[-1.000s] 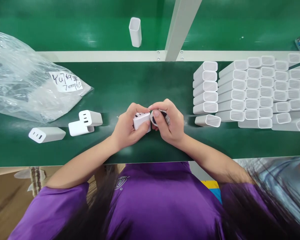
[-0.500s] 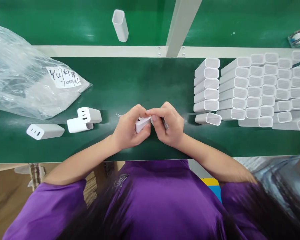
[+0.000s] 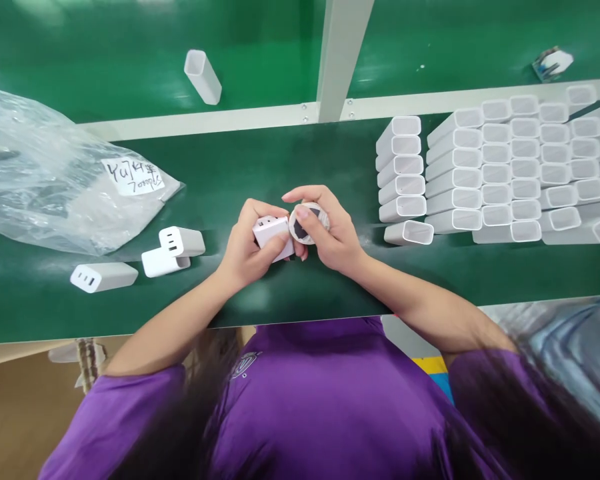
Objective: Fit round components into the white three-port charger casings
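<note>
In the middle of the head view my left hand (image 3: 247,243) is closed around a white charger (image 3: 271,230) with port openings on its end. My right hand (image 3: 335,233) grips a small round white roll (image 3: 323,217) with a dark middle; its exact kind is unclear. The thumb lies over the roll's face and the index finger points left above it. Roll and charger are side by side, close together or touching. Left of my hands, another white charger (image 3: 183,241) rests on a white casing (image 3: 164,263), with a third charger (image 3: 105,276) lying nearby.
Rows of white open-ended casings (image 3: 467,179) lie stacked at the right. A clear plastic bag (image 3: 55,180) with a handwritten label covers the left. Behind a pale rail (image 3: 220,121), a lone casing (image 3: 203,77) and a small circuit part (image 3: 553,63) rest on green surface.
My hands have turned so the round roll's face now shows in my right hand. The charger in my left hand is more exposed. The whole view has shifted and tilted slightly.
</note>
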Demonstrator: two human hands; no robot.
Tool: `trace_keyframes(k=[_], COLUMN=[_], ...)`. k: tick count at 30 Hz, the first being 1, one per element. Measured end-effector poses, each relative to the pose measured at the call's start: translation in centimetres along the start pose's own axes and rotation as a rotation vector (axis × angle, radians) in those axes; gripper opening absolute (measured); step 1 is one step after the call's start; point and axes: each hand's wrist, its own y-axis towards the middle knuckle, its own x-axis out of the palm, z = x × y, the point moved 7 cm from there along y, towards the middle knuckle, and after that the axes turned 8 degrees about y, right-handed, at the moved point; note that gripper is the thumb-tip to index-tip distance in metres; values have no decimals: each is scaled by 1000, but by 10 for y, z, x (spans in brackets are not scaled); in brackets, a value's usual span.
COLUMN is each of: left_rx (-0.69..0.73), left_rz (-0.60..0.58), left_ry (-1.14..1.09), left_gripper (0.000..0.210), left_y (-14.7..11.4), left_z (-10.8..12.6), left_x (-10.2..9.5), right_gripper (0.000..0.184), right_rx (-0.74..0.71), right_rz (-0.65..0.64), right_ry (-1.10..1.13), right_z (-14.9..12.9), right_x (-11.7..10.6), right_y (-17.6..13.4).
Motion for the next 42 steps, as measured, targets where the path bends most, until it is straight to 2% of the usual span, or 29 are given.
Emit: trace_keyframes(k=[4, 9, 12, 14, 17, 19, 22, 25, 27, 29, 33, 35, 39, 40, 42], left_rx=[-13, 178, 184, 122, 33, -41, -185, -252, -250, -285, -468, -560, -720, -756, -830], left_rz=[-20, 111, 119, 110, 95, 114, 201, 321, 381, 357, 105, 1, -134, -149, -179], left_ry=[44, 378, 434, 448, 416, 344, 300, 452, 602, 751, 1044, 1172, 1237, 1230, 1224], left_gripper=[22, 19, 18, 17, 17, 21, 20, 18, 28, 37, 34, 36, 71, 74, 61], left_y=[-1, -4, -2, 2, 10, 15, 19, 30, 48, 77, 149, 181, 225, 232, 242], left_z=[-3, 6, 6, 4, 1, -2, -9, -7, -3, -1, -7, -7, -14, -17, -27], left_x=[0, -6, -6, -8, -14, -22, -39, -64, -83, -102, -123, -126, -113, -109, -102], right_gripper=[32, 26, 25, 24, 24, 26, 29, 28, 26, 24, 21, 20, 20, 20, 19], right_rx=[-13, -313, -377, -347, -229, -149, -87, -73, -84, -98, -141, -169, -196, -191, -174], right_rz=[-2, 6, -1, 0, 20, 89, 221, 218, 170, 124, 87, 75, 30, 21, 12], right_ry=[-75, -364, -508, -490, -249, -90, -5, -14, -59, -121, -246, -290, -308, -306, -302], right_z=[0, -7, -5, -4, -5, -4, -1, 6, 11, 14, 15, 13, 10, 11, 12], right_x=[0, 1, 4, 3, -7, -18, -34, -36, -33, -29, -25, -25, -22, -22, -21], right_y=[0, -6, -8, -5, 4, 9, 14, 18, 20, 21, 23, 24, 23, 23, 23])
